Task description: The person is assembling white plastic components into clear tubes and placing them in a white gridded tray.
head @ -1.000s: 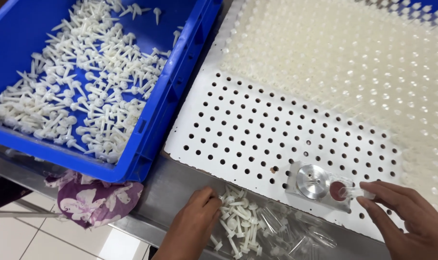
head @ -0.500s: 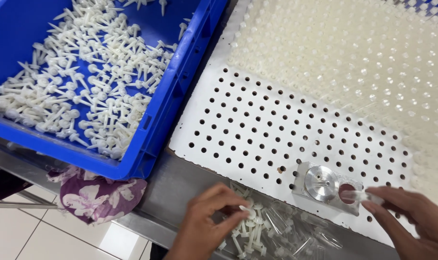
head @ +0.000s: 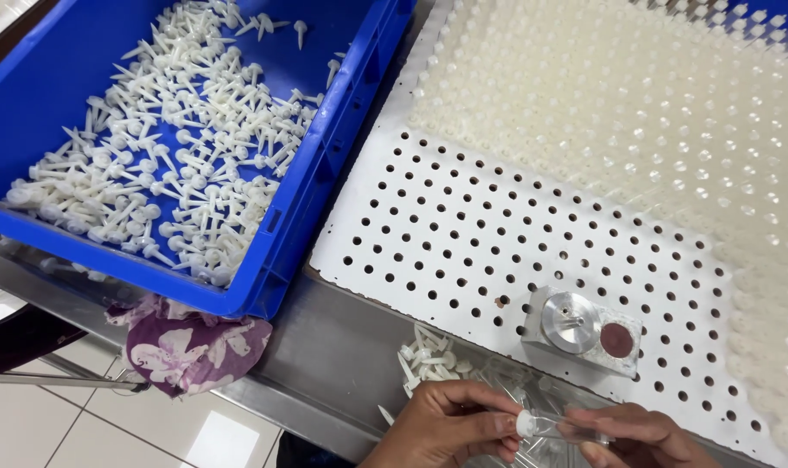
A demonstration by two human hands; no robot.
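My left hand (head: 450,425) and my right hand (head: 637,438) meet at the bottom edge, together holding a small clear tube with a white plastic cap (head: 541,425); the left fingers pinch the white cap end, the right fingers hold the clear end. Just above the left hand lies a small pile of white plastic pins (head: 429,360) on the steel bench. A little metal block with a round disc and a reddish pad (head: 585,328) rests on the white perforated board (head: 446,234), just above my hands.
A blue bin (head: 307,217) full of white plastic pins (head: 169,165) stands at the left. The far part of the board is filled with seated white parts (head: 637,113). A purple flowered cloth (head: 190,347) hangs off the bench's front edge. Clear plastic pieces (head: 533,386) lie by my hands.
The left hand left the pin pile and moved right; the right hand came off the metal block and moved down-left. Both now meet on the capped tube.
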